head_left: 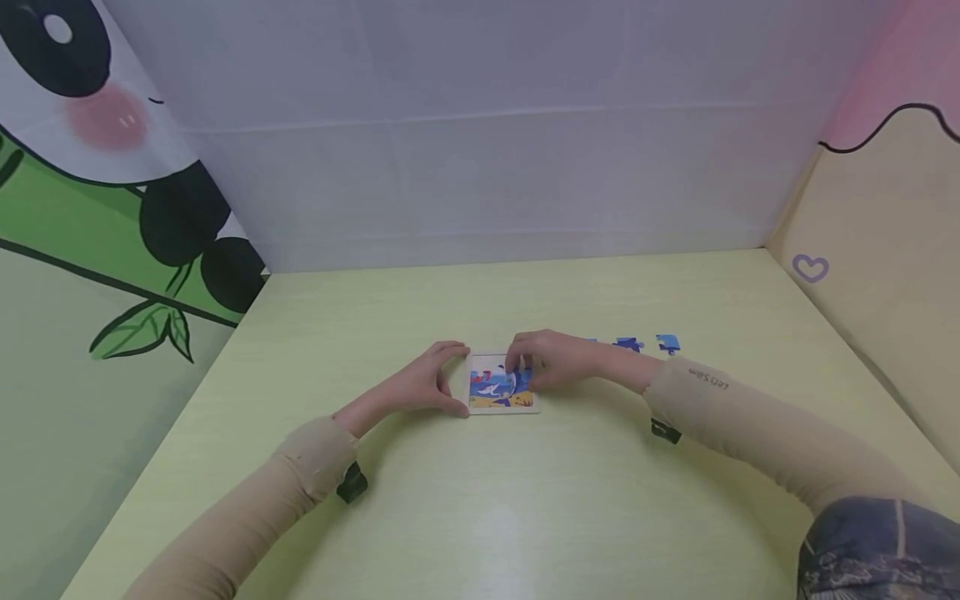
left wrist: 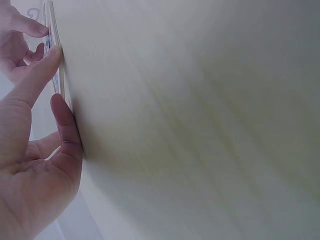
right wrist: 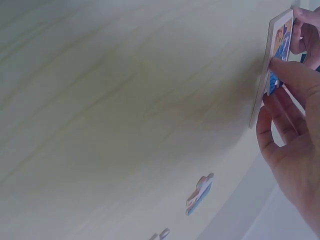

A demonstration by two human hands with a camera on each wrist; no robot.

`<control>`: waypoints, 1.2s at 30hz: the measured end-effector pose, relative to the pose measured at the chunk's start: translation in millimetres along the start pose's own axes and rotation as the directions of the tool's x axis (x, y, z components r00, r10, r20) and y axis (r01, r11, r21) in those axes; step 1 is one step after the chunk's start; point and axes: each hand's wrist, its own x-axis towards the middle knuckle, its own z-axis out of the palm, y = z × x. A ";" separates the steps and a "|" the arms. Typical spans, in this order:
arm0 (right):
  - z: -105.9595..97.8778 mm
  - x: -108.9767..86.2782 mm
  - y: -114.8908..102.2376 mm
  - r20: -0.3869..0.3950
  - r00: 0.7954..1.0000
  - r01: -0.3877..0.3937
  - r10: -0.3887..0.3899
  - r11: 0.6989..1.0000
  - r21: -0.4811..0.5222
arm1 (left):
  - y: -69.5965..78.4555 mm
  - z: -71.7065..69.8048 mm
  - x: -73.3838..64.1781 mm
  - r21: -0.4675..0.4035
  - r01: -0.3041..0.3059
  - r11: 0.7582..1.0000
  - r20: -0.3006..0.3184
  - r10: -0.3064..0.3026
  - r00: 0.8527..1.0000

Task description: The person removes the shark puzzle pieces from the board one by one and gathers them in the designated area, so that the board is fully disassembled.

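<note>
A small square puzzle board [head_left: 504,410] with a pale frame lies on the table, its inside partly filled with a blue and yellow sea picture. My left hand [head_left: 427,379] holds the board's left side, thumb at the near corner and fingers at the far one. Over the board's right part, my right hand [head_left: 558,358] pinches a blue puzzle piece [right wrist: 274,84] between thumb and fingers. That piece is tilted against the board, and the fingers hide much of it. In the left wrist view the board [left wrist: 56,25] shows only edge-on.
Loose puzzle pieces lie beyond the right forearm: a blue one [head_left: 667,342], a darker one [head_left: 628,343] and one mostly hidden by the hand. A pale wall [head_left: 487,183] closes off the table's far side, with printed panels left and right.
</note>
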 end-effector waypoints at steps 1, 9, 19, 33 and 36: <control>-0.2 0.2 0.2 0.003 1.000 0.003 -0.003 1.000 0.001 | -0.1 -0.1 0.0 0.002 0.005 1.000 0.001 -0.005 1.000; -0.2 0.1 -3.0 -0.002 1.000 -0.003 0.004 1.000 0.005 | 0.9 -0.5 -0.1 0.007 0.010 1.000 0.008 -0.010 1.000; 2.0 1.0 -15.0 0.008 0.998 -0.056 0.057 0.997 -0.057 | 3.4 -1.7 -0.8 0.026 0.014 1.000 0.015 -0.014 1.000; 5.8 -4.1 -17.5 0.002 1.000 -0.009 0.010 0.967 -0.256 | 2.1 -1.5 -0.8 0.007 0.009 1.000 0.009 -0.009 1.000; 8.0 -8.0 -17.2 -0.036 0.999 0.004 -0.015 0.959 -0.282 | 2.7 -1.8 -1.3 0.011 0.009 1.000 0.010 -0.009 1.000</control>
